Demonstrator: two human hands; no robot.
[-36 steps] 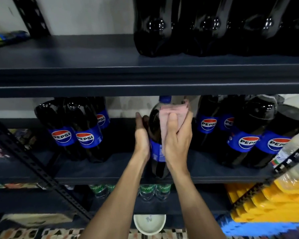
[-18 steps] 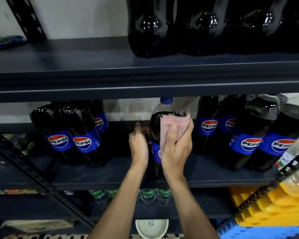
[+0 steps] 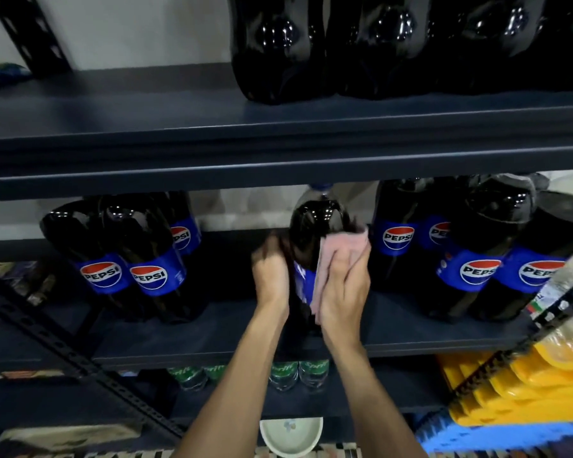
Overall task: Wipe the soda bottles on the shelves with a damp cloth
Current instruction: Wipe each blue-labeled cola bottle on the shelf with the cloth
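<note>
The right hand [image 3: 343,285] is grasping a pink cloth [image 3: 343,241] and pressing it against the shoulder of the middle Pepsi bottle [image 3: 315,223]; the left hand [image 3: 272,276] is lying against the bottle's other side, too blurred to tell whether it is gripping or only bracing; the bottle is standing on the middle shelf [image 3: 212,345], seemingly near its front edge. A hard wipe could tip it forward if the left hand slips on wet plastic. Other Pepsi bottles are standing to the left [image 3: 139,259] and right [image 3: 477,252]; the upper shelf [image 3: 179,127] is hanging close over the cap, limiting any lift.
</note>
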